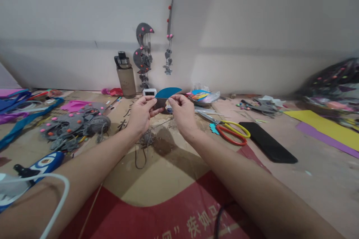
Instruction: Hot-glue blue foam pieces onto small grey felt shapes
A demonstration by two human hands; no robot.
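Both arms reach forward over a cardboard-covered table. My left hand (141, 114) pinches the left end of a blue half-round piece (166, 94) of foam or felt. My right hand (182, 114) pinches its right end, so the piece is held up between the two hands, curved edge upward. A thin grey string (144, 145) hangs or lies below the hands on the cardboard.
Scissors with red and yellow handles (231, 132) and a black phone (266, 142) lie to the right. Grey felt pieces with pink dots (70, 127) sit left. A water bottle (125, 76), hanging grey ornaments (143, 54), a bag of coloured scraps (202, 96) and yellow and purple sheets (325, 129) are around.
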